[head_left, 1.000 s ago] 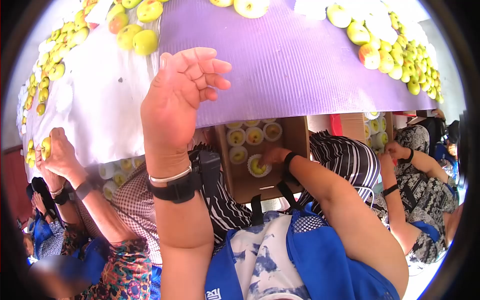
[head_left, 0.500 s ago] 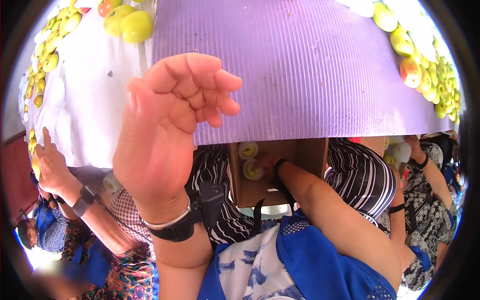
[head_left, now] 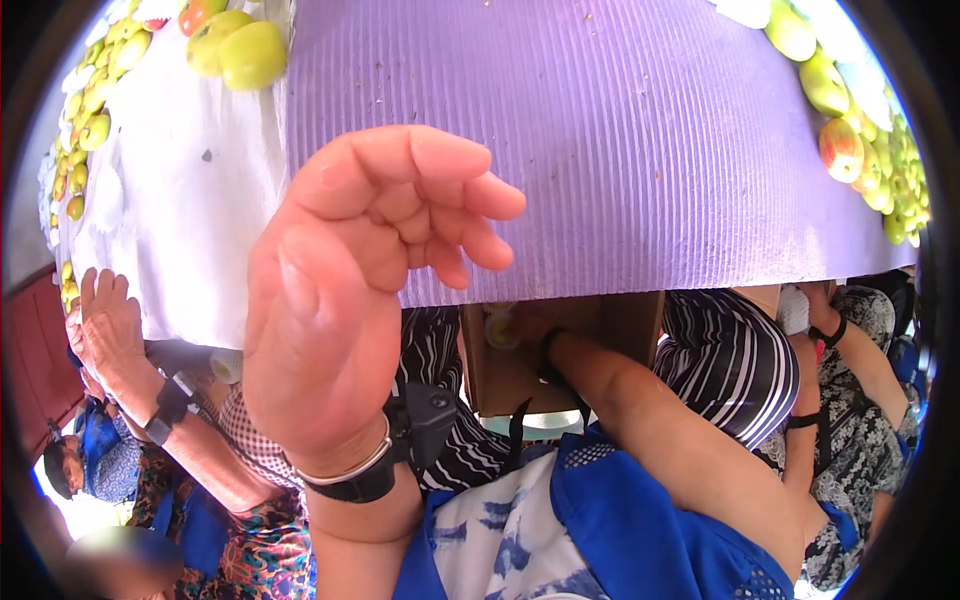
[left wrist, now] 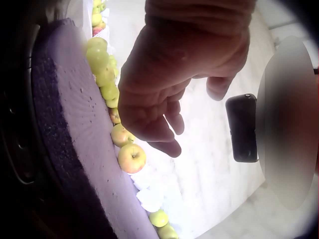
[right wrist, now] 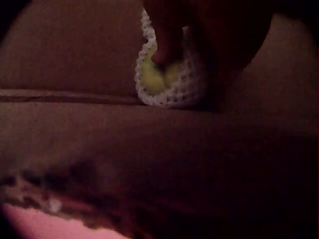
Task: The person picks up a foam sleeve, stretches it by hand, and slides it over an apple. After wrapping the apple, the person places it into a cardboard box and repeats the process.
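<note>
- Head view: the left hand [head_left: 350, 300] is raised over the near edge of the purple foam mat [head_left: 620, 140], fingers loosely curled and grasping nothing. The right arm reaches below that same edge into a cardboard box [head_left: 560, 350], where the right hand is mostly hidden. Loose apples [head_left: 235, 50] lie on the white sheet [head_left: 180, 190] to the left of the mat, and more sit off its right corner. Other people's arms crowd both sides of the mat.
- Left wrist view: the left hand [left wrist: 169, 94] hangs free above the counter [left wrist: 214, 164], just right of the mat's thick side, fingers relaxed, touching nothing. A row of apples [left wrist: 131, 158] runs along the mat's edge.
- Right wrist view: dim. The fingers [right wrist: 167, 45] of the right hand press down on the netted apple [right wrist: 167, 74], which sits on the box floor below the mat; they look curled about its top, grasping it.
- Pointing: the netted apple is near round, so no clear long axis shows. The open mouth of its white foam net faces up toward the hand, and yellow skin shows through it.
- Risk, as I judge it: hard pressing could bruise the fruit or push the net off. The mat hides the box from the head, so the fruit could be set crooked against its neighbours.
</note>
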### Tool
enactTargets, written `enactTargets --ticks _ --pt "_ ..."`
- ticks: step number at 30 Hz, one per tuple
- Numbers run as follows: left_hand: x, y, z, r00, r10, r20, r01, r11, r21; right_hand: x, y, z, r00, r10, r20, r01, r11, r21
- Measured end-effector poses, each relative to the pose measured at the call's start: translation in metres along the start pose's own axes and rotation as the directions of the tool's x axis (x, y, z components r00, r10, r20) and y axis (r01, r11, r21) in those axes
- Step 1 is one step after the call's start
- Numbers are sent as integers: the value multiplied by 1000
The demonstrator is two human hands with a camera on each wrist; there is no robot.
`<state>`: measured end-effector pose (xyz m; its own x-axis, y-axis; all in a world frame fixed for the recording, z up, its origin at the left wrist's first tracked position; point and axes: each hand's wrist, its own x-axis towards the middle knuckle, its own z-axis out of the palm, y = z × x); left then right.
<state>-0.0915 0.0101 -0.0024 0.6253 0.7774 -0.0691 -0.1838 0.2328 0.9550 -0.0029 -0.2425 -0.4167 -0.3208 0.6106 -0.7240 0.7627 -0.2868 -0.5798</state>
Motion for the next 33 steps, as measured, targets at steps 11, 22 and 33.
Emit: enactTargets --ticks 11,22,33 --pt "-2 5 16 994 -45 -103 42 999 -30 -11 -22 -20 974 -12 -227 -34 980 -197" --pt "2 0 25 972 -34 -231 19 997 -70 -22 -23 -45 930 -313 -194 167 827 -536" --pt "12 -7 21 945 -65 -321 -44 946 -321 -248 -187 -338 576 -501 -646 392 863 -320"
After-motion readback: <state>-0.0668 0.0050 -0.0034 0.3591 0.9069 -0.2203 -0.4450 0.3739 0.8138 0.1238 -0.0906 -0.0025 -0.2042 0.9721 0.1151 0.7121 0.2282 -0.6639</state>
